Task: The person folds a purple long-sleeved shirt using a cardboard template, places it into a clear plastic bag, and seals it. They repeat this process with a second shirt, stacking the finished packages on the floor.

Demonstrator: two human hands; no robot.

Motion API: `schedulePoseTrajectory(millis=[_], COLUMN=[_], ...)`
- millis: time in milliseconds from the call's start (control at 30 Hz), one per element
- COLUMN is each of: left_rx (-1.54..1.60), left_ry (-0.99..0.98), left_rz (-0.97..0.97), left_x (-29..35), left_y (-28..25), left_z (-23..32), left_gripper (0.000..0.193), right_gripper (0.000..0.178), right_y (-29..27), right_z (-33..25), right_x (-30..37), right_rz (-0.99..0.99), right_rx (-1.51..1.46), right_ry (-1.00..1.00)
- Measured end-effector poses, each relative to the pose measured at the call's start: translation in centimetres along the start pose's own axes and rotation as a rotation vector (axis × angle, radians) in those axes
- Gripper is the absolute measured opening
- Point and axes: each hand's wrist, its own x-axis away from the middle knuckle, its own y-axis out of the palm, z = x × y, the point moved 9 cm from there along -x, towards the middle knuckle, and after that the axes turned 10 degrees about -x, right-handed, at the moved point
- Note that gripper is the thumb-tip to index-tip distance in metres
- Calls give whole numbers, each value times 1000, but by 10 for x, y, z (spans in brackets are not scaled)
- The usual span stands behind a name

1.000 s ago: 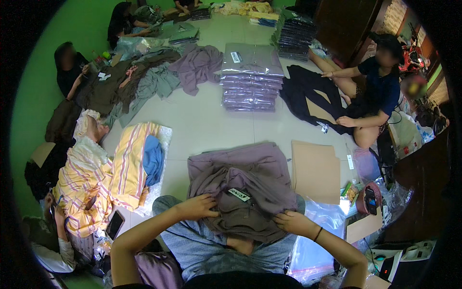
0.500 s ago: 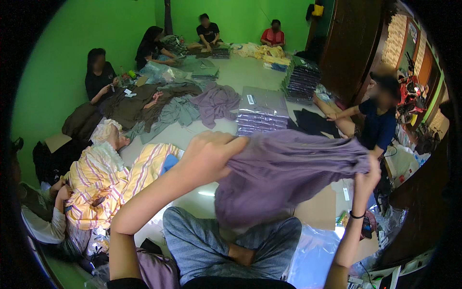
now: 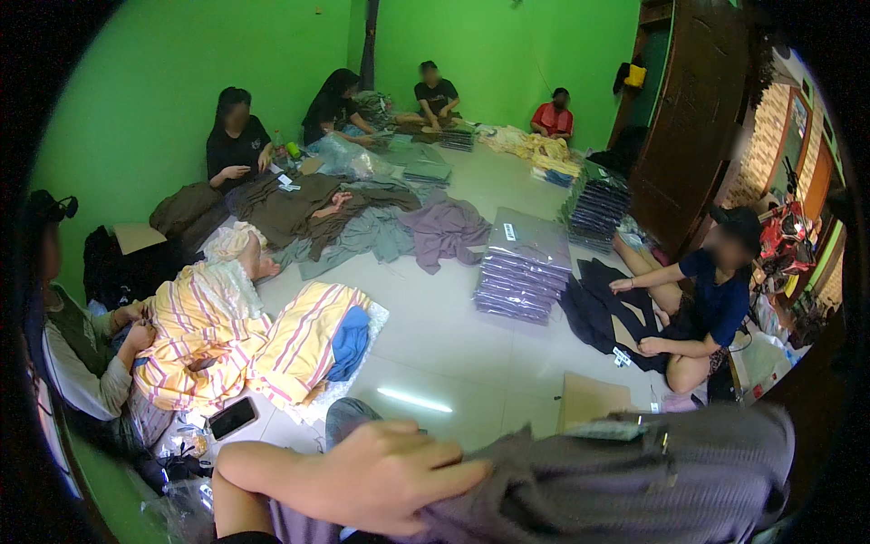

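Note:
A purple-grey ribbed garment (image 3: 634, 476) stretches across the lower right, close in front of me. My left hand (image 3: 408, 476) grips its left end, with the fingers curled over the cloth. The fabric hides my right hand and most of my lap. Along the garment's upper edge, a small label (image 3: 616, 428) shows. Just beyond the cloth, a flat brown cardboard sheet (image 3: 589, 399) lies on the floor.
A stack of bagged purple garments (image 3: 521, 281) stands ahead. To its right, a co-worker (image 3: 720, 281) handles a black garment (image 3: 616, 313). Yellow striped cloth (image 3: 308, 340) and a phone (image 3: 233, 419) lie left. Several people sit along the green walls (image 3: 181, 82).
The garment has come down and nearer, spreading over the lower right. My left hand has lowered with it, and my right hand has gone out of sight. The view has turned left.

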Motion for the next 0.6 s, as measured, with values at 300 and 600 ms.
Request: schedulePoseTrajectory(millis=[300, 600], left_rx=[1752, 2608], left_ry=[-526, -620], left_rz=[56, 528], left_x=[53, 103], left_y=[214, 347], left_z=[-90, -67], left_gripper=[47, 46], right_gripper=[37, 38], right_y=[45, 79], right_z=[-15, -251], right_x=[-22, 61], right_rz=[-293, -37], right_rx=[-25, -1004], right_ry=[-50, -521])
